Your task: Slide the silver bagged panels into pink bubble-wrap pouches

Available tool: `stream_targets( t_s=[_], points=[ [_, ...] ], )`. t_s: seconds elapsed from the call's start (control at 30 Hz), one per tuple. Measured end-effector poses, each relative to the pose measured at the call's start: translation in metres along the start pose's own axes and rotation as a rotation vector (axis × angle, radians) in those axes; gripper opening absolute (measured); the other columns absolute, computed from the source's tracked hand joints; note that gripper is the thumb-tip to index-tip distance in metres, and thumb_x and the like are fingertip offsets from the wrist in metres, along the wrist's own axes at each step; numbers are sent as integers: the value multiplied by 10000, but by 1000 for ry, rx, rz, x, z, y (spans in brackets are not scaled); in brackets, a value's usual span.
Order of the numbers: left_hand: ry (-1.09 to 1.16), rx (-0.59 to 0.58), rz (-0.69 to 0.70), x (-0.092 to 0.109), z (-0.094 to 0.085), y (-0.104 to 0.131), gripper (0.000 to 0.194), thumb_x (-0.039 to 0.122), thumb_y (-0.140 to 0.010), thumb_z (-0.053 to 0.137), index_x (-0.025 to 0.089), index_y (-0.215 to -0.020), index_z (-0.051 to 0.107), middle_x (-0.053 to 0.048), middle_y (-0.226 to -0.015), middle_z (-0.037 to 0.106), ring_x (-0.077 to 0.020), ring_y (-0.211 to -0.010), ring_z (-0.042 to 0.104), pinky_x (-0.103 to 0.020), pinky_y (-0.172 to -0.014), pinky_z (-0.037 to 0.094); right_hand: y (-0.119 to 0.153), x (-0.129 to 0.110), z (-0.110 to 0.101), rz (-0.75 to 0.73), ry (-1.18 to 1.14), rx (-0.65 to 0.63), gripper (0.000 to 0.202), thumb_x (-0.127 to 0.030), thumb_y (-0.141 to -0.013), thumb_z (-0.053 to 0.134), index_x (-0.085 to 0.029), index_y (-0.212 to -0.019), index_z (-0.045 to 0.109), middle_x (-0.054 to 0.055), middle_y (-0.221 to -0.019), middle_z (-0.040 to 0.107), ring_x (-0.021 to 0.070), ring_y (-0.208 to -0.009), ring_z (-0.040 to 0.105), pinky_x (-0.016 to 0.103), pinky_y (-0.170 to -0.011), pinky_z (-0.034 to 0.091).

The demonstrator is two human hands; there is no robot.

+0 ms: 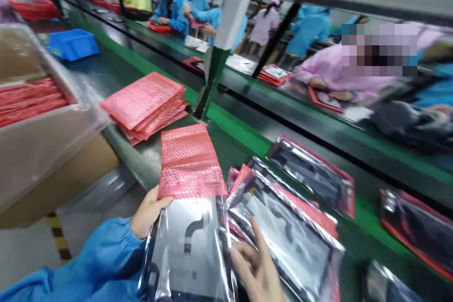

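My left hand (150, 212) grips the upper left edge of a flat display panel (198, 240) in a clear plastic sleeve, thumb on top. A dark curved ribbon cable shows on the panel's silvery back. A pink bubble-wrap bag (191, 160) extends from the panel's far end, its folded edge lying across the top. At the panel's right edge is my right hand (258, 264), its index finger stretched out, the thumb against the edge and the other fingers curled. Beside it, more sleeved panels (286, 226) lie stacked with pink bubble wrap between them.
A stack of pink bubble bags (146, 101) lies on the green bench. On the left stands an open carton (46, 151) lined with plastic, with pink bags inside. A blue bin (72, 43) sits farther back. A metal post (226, 33) rises ahead; co-workers sit beyond the bench.
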State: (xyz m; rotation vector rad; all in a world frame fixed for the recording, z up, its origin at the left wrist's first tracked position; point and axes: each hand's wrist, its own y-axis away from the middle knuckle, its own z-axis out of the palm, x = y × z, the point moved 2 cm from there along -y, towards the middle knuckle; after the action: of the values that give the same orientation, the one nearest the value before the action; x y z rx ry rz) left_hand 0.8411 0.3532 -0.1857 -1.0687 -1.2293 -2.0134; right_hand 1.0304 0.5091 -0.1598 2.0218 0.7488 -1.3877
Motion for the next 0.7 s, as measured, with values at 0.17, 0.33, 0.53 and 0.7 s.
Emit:
stream_targets(
  t_s=[0.17, 0.33, 0.53, 0.7],
  points=[
    [-162, -94, 7, -2, 5, 7, 517, 428, -578, 746, 146, -1004, 668, -72, -1017, 710, -246, -965, 635, -321, -910, 462, -66, -10, 15, -200, 153, 116, 627, -660, -853, 491, -148, -1198, 601, 46, -681, 625, 175, -530, 544, 286, -520, 468],
    [-310, 118, 135, -9, -8, 13, 469, 573, -633, 634, 160, -849, 684, -65, -896, 717, -238, -908, 634, -305, -870, 483, -38, 12, 25, -480, 511, 316, 493, -488, -996, 348, -143, -856, 670, 72, -625, 632, 165, -447, 532, 292, -472, 355],
    [-801, 188, 292, -28, -43, 19, 417, 526, -812, 434, 180, -717, 645, -26, -627, 656, -170, -607, 599, -242, -601, 445, 10, 50, 29, -657, 755, 176, 376, -252, -1029, 336, -149, -835, 642, -2, -503, 533, 131, -405, 534, 230, -450, 382],
    [-1210, -225, 676, -9, -64, 57, 348, 325, -894, 372, 216, -603, 527, -18, -530, 606, -118, -462, 533, -219, -495, 353, 49, 57, 18, -320, 518, 81, 415, -458, -977, 392, -252, -803, 707, 52, -596, 618, 185, -515, 623, 252, -475, 482]
  ],
)
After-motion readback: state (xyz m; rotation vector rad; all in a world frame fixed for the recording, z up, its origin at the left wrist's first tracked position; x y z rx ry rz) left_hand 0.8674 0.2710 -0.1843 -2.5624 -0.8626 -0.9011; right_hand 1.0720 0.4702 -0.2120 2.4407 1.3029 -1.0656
